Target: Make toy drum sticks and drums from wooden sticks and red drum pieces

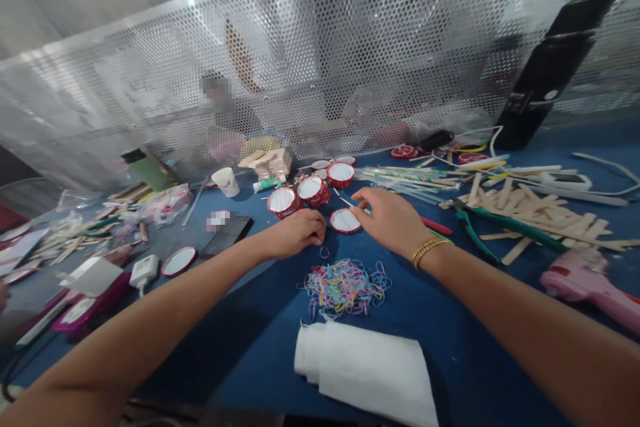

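My left hand (299, 233) hovers low over the blue table with fingers curled together; whatever they may pinch is hidden. A single loose rubber band (325, 252) lies just below its fingertips. Between thumb and fingers of my right hand (387, 217) is a thin pale stick (343, 198), pointing up and left. Under that stick lies a round red-rimmed disc (344, 221) with a white face. Behind my hands stand stacks of similar red-rimmed discs (313, 191). A heap of coloured rubber bands (345, 287) spreads between my forearms.
Nearest me lies a white cloth roll (370, 367). On the right are green-handled pliers (475, 230), wooden sticks (545, 213) and a pink glue gun (585, 280). A paper cup (226, 181) and dark phone-like slab (227, 237) are left. A perforated metal screen (300, 67) closes the back.
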`<action>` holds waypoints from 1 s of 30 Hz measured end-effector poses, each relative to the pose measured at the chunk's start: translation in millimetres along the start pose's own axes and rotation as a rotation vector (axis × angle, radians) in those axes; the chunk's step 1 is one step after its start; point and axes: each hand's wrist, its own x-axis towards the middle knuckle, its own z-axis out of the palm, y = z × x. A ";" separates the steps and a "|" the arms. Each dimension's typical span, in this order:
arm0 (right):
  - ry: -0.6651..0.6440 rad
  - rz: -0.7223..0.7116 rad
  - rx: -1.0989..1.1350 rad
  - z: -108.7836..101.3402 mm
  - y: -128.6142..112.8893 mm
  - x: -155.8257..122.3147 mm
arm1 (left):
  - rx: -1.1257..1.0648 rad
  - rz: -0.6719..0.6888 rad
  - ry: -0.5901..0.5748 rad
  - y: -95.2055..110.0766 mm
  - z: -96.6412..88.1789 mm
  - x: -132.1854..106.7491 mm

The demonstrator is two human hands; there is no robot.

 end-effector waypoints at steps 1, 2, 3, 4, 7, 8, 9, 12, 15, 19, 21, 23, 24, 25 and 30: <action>-0.010 -0.024 0.013 -0.7 -1.6 0.1 | -0.011 -0.021 0.009 1.8 -0.4 -1.7; -0.023 -0.047 0.026 -1.4 -3.9 -0.2 | -0.024 -0.049 0.023 3.9 -1.3 -3.8; -0.039 -0.071 0.040 -2.1 -6.8 -1.0 | -0.037 -0.084 0.044 6.2 -2.7 -6.0; -0.059 -0.093 0.054 -2.6 -10.3 -2.1 | -0.047 -0.125 0.064 8.3 -4.4 -8.1; -0.124 -0.147 0.084 -1.7 -22.4 -7.1 | -0.050 -0.231 0.110 12.6 -9.7 -12.5; -0.144 -0.161 0.087 -0.2 -26.2 -8.9 | -0.042 -0.242 0.118 13.0 -10.9 -13.0; -0.161 -0.174 0.086 2.0 -29.7 -10.3 | -0.031 -0.238 0.123 12.8 -11.7 -13.3; -0.199 -0.201 0.072 12.4 -36.3 -12.5 | -0.004 -0.180 0.134 8.7 -11.4 -12.9; -0.231 -0.205 0.059 25.1 -37.6 -11.3 | -0.004 -0.136 0.130 3.1 -10.1 -11.8; -0.257 -0.212 0.075 33.3 -36.3 -9.3 | -0.027 -0.098 0.127 3.8 -10.8 -10.0; -0.247 -0.226 0.099 30.4 -36.0 -9.1 | -0.104 -0.095 0.101 8.2 -11.0 -9.2; -0.220 -0.229 0.131 24.1 -35.5 -9.2 | -0.273 -0.128 0.026 13.0 -10.4 -8.8; -0.201 -0.222 0.148 20.4 -34.9 -9.0 | -0.380 -0.164 -0.021 14.8 -9.9 -8.7; -0.178 -0.210 0.164 17.0 -34.0 -8.6 | -0.485 -0.206 -0.057 16.1 -9.5 -8.5; -0.064 -0.121 0.203 8.6 -25.6 -4.1 | -0.645 -0.314 0.106 13.3 -11.6 -9.8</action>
